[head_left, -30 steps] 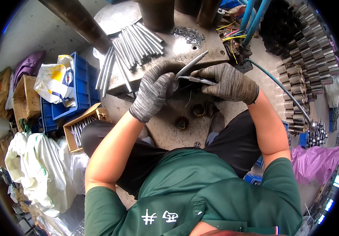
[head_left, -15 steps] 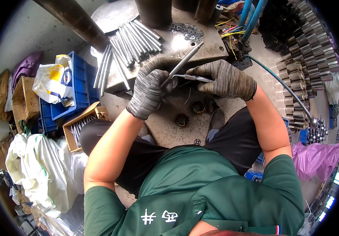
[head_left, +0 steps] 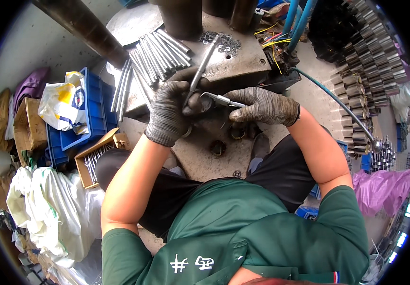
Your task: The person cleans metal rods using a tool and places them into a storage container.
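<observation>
My left hand (head_left: 169, 111), in a grey knit glove, is closed round a slim metal rod (head_left: 205, 61) that slants up and away from me. My right hand (head_left: 270, 107), gloved alike, grips a thin metal pick with a bent tip (head_left: 223, 99). The pick's tip points left, close to the left fingertips; whether it touches the rod I cannot tell. On the metal bench (head_left: 236, 69) beyond my hands lie a bundle of similar metal rods (head_left: 159, 56) and a heap of small metal clips or rings (head_left: 228, 46).
Blue crates (head_left: 98, 102) stand at the left, above an open cardboard box (head_left: 82, 166) of thin metal pieces. Dark upright columns (head_left: 181, 19) rise behind the bench. Blue hoses (head_left: 302, 23) and loose wires run at its right. Stacked metal cylinders (head_left: 357, 95) fill the far right.
My left hand has shifted slightly left and lower, and the rod stands steeper. The pick has moved a little left and tilted down to the right, with my right fingers loosened somewhat.
</observation>
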### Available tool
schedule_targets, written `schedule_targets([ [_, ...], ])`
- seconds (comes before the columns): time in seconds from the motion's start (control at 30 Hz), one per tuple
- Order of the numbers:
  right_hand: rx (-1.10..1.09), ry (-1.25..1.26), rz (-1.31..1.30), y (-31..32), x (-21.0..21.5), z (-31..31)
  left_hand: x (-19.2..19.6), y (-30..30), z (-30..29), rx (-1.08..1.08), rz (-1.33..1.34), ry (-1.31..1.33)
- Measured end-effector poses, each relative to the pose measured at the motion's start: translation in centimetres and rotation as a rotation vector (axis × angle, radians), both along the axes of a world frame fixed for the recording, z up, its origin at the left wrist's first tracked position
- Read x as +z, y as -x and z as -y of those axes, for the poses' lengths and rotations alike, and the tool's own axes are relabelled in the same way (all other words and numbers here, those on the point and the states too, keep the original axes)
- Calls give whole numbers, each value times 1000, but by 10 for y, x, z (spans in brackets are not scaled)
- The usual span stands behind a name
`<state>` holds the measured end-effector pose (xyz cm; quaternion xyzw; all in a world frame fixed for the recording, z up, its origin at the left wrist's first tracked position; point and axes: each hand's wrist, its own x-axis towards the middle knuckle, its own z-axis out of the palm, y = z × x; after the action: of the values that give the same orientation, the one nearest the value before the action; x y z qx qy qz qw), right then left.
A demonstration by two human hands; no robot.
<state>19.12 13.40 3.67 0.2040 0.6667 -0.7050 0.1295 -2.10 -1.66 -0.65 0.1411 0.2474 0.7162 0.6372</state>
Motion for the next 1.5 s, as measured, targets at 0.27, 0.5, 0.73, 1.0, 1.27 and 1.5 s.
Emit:
schedule_targets([
  [0.27, -122, -1406, -280, -4, -33, -30, 11, 0, -2, 193, -95, 26],
  [0.5, -211, -1514, -440, 15, -54, -51, 9, -2, -4, 181, -50, 58],
  [0.73, -154, -1676, -352, 14, -60, -48, 9, -3, 0, 172, -133, 95],
  [1.0, -287, -1348, -470, 12, -63, -55, -3, 0, 0, 77, -86, 89],
  [1.27, -666, -772, -373, 13, -45, -76, 3, -15, -9, 113, -219, 196],
  [1.5, -602, -69, -509, 18, -14, -7, 1, -31, -16, 85, -429, 191],
])
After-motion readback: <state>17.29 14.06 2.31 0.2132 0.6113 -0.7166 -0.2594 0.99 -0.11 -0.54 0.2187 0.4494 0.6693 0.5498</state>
